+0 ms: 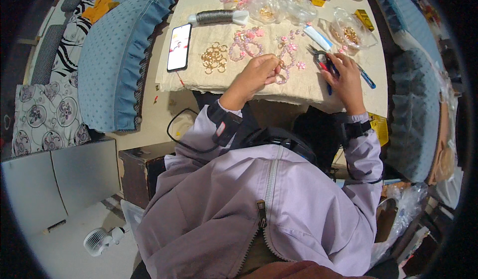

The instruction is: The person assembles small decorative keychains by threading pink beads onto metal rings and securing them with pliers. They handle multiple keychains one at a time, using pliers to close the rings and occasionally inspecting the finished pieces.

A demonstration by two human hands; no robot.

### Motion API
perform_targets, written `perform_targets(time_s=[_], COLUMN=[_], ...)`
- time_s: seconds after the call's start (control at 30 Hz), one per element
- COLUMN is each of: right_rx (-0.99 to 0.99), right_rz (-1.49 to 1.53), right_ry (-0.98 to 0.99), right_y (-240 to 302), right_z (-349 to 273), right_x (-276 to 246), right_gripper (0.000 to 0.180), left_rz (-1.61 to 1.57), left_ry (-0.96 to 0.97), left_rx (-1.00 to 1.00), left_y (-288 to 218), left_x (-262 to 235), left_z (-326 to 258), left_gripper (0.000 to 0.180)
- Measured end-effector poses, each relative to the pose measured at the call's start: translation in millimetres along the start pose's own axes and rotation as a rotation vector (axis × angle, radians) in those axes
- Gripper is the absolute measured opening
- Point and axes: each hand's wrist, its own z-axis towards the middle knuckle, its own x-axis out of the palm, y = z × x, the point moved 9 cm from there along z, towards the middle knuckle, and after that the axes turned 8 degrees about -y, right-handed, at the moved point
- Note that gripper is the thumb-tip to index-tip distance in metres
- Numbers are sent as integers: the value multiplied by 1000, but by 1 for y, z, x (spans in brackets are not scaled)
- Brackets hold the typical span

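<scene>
My left hand (pixel 256 77) is closed in a pinch on a strand of pink and lilac beads (pixel 286 74), by a small gold-coloured ring at its end. The strand hangs by the table's near edge, and flower-shaped beads lie around it. To the right, my right hand (pixel 347 80) has its fingers curled over a pair of pliers (pixel 321 60) with dark jaws and red and blue handles. The jaws point away to the left. Beside that hand lies a blue-handled tool (pixel 367 77). A white and blue tube (pixel 317 38) lies just beyond the pliers.
Gold-coloured rings (pixel 214 57) lie in a pile next to a lit phone (pixel 179 47). Finished-looking bead loops (pixel 246 44) lie beyond my left hand. Further back are a wire spool (pixel 218 17), plastic bags (pixel 266 7) and a clear container of gold pieces (pixel 351 32). Blue-covered seats (pixel 117 65) flank the table.
</scene>
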Motion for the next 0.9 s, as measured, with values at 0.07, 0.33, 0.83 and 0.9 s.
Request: perform_targets(time_s=[0.07,0.33,0.83,0.9], right_rx=[-2,-74,-108,-108], right_rz=[88,596,502,506], right_ry=[-14,-28,-33,-33], right_y=[15,90,97,99], right_z=[6,27,38,38], right_x=[-2,2,-16,-17], right_gripper=[36,25,18,18], left_rz=[0,-99,-11,-3], left_ry=[12,62,40,32], left_rx=[5,-9,46,62], left_y=[-2,-6,-23,-24], left_x=[2,15,20,19], left_z=[1,1,0,1], left_gripper=[25,24,23,21])
